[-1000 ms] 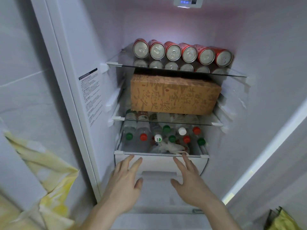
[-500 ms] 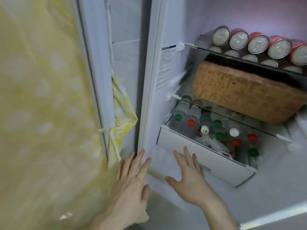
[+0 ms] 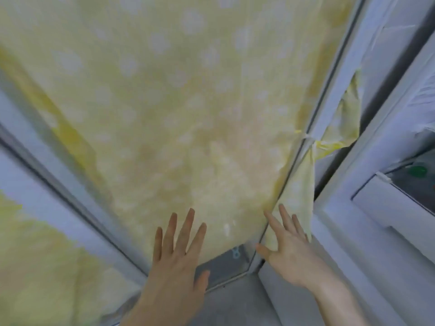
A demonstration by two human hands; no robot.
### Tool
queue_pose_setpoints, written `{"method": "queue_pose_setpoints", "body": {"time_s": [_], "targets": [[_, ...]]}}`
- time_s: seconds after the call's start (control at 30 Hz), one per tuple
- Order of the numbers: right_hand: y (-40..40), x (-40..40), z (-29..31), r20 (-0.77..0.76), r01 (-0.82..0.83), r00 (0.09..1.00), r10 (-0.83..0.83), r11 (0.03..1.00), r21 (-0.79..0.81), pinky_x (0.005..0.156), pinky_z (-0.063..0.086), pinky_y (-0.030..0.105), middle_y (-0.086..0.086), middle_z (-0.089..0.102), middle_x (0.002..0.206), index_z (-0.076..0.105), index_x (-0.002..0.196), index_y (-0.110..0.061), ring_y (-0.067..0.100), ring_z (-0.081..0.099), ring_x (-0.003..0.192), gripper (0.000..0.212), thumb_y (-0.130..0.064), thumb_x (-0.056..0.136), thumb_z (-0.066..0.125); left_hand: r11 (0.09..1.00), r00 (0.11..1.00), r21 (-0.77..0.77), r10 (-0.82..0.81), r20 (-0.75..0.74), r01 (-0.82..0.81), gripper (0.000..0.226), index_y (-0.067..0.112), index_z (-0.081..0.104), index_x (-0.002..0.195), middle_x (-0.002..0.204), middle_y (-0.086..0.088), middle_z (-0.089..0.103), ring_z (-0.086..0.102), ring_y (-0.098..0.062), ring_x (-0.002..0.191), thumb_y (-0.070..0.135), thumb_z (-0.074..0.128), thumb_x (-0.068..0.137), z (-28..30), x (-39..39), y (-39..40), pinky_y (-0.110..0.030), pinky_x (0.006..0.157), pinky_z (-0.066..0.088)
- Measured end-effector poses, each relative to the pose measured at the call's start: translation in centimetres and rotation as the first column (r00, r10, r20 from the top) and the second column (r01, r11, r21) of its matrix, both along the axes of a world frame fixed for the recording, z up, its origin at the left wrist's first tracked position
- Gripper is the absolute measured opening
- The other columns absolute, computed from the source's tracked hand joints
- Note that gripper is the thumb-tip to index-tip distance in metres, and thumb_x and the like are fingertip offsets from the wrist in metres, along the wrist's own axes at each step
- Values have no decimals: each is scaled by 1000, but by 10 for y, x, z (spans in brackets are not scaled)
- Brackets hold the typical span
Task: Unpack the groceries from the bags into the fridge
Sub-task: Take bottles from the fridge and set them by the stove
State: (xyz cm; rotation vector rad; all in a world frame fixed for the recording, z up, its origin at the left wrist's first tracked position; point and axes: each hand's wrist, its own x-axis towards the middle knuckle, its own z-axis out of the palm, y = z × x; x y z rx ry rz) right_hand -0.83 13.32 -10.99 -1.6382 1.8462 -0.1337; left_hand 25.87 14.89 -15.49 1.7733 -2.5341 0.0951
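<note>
A door panel covered in yellow sheet with pale dots [image 3: 179, 109] fills most of the view. My left hand [image 3: 179, 257] is spread flat in front of its lower part, holding nothing. My right hand [image 3: 286, 245] is open too, fingers apart at the panel's right edge beside a hanging flap of the yellow sheet [image 3: 301, 196]. At the far right a sliver of the open fridge shows its white drawer [image 3: 397, 208] and one green bottle cap [image 3: 417, 171]. No grocery bag is visible.
A white frame strip [image 3: 334, 95] runs diagonally between the yellow panel and the fridge's side wall [image 3: 386, 142]. A second yellow-covered panel [image 3: 42, 260] sits at the lower left behind a grey frame. Grey floor [image 3: 235, 304] lies between my forearms.
The view has swung left, away from the fridge shelves onto the yellow panel. Both hands left the drawer front and now hover open at the panel's lower edge.
</note>
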Motion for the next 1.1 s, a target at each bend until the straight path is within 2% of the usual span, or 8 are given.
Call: {"method": "queue_pose_setpoints", "body": {"time_s": [0.1, 0.2, 0.3, 0.37, 0.6, 0.73, 0.87, 1.1], "targets": [[2, 43, -7, -54, -156, 986, 156, 988, 3, 128, -3, 53, -16, -40, 162, -13, 160, -48, 25, -29, 155, 88, -59, 101, 51, 994, 994, -19, 105, 7, -105, 98, 23, 37, 158, 171, -9, 17, 20, -39, 152, 64, 55, 71, -2, 47, 26, -50, 118, 7], [8, 87, -19, -168, -333, 929, 329, 943, 1, 128, -3, 55, -13, -44, 160, -19, 159, -46, 28, -31, 154, 91, -61, 100, 48, 978, 978, -30, 209, 6, -209, 91, 23, 42, 156, 171, -9, 19, 18, -39, 153, 61, 47, 74, -3, 92, 55, -53, 117, 9], [15, 138, -22, -239, -489, 840, 486, 871, 51, 127, -4, 56, -9, -45, 160, -22, 159, -42, 31, -32, 153, 91, -61, 101, 46, 952, 952, -26, 305, 10, -305, 90, 22, 40, 157, 171, -9, 16, 16, -39, 154, 57, 58, 76, -6, 141, 88, -55, 116, 13], [21, 176, -22, -272, -591, 771, 576, 806, 32, 127, -4, 54, -10, -45, 160, -21, 160, -42, 29, -33, 153, 90, -60, 102, 45, 924, 924, -19, 382, 2, -382, 96, 21, 42, 157, 172, -9, 15, 15, -39, 155, 56, 70, 72, -8, 173, 111, -55, 115, 14], [38, 299, -18, -280, -855, 480, 831, 515, 64, 129, -1, 49, -13, -42, 161, -16, 160, -46, 26, -30, 155, 83, -61, 102, 42, 798, 798, -2, 602, 10, -602, 94, 20, 41, 157, 172, -10, 14, 15, -39, 154, 58, 69, 75, -16, 252, 181, -55, 115, 10], [40, 358, -25, -265, -943, 302, 916, 328, 57, 130, 2, 47, -19, -44, 157, -12, 161, -46, 20, -34, 152, 83, -62, 101, 44, 652, 653, 29, 757, 28, -758, 98, 23, 40, 157, 172, -10, 13, 14, -38, 154, 56, 75, 72, -21, 281, 215, -56, 115, 9], [34, 414, -28, -245, -987, 97, 965, 124, 99, 130, 4, 46, -18, -44, 159, -11, 162, -44, 22, -33, 153, 84, -63, 101, 45, 485, 486, 23, 873, 33, -874, 92, 23, 39, 158, 171, -10, 17, 17, -37, 153, 56, 64, 76, -23, 298, 249, -53, 116, 8], [29, 502, -35, -189, -985, -168, 967, -156, 75, 128, -3, 48, -19, -45, 155, -7, 163, -41, 22, -34, 153, 85, -58, 100, 47, 129, 130, 49, 991, 27, -990, 90, 22, 37, 159, 173, -8, 4, 2, -36, 157, 53, 63, 79, -25, 309, 292, -50, 119, -1]]}}
